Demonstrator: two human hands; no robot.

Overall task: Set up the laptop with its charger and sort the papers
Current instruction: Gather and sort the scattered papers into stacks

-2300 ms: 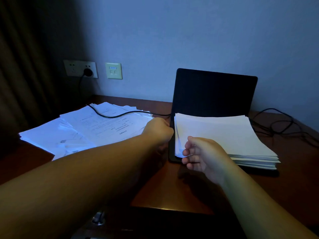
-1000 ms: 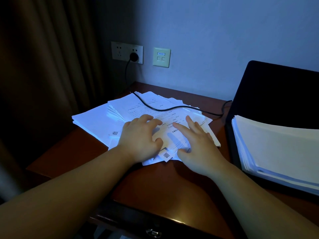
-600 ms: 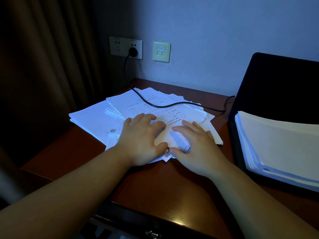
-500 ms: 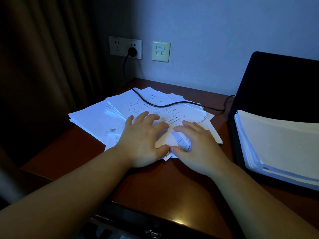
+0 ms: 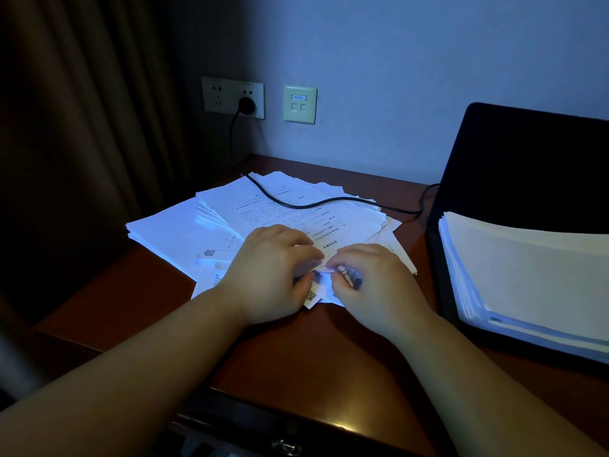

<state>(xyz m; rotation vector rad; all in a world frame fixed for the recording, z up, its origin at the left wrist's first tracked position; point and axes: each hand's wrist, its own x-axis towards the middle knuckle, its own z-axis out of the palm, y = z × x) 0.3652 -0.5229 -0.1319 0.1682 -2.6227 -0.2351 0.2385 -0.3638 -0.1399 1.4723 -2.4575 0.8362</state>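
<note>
Dim room, bluish light. Both my hands are on the near edge of the loose paper pile (image 5: pixel 263 209), which lies spread across the left part of the wooden desk (image 5: pixel 296 357).

My left hand (image 5: pixel 273 275) has its fingers curled over the front sheets, with the thumb tucked against the paper edge; it grips the near corner of the pile. My right hand (image 5: pixel 372 285) is curled as well, fingertips pinching a lifted sheet corner just beside the left thumb. The two hands nearly touch at the pinch point. Exactly how many sheets are caught I cannot tell.

The pile is fanned and uneven; printed text and a small QR mark show on the sheets.

The charger cable (image 5: pixel 329 202) runs across the top of the pile, from the plug (image 5: pixel 246 105) seated in the wall socket (image 5: pixel 233 97) to the left side of the laptop (image 5: pixel 527 166).

The laptop stands open at the right of the desk, screen dark. A squared stack of papers (image 5: pixel 527 268) rests on its keyboard area, well apart from my hands.

A second wall plate (image 5: pixel 300 104) sits right of the socket. Curtain (image 5: pixel 82 127) at the left.
</note>
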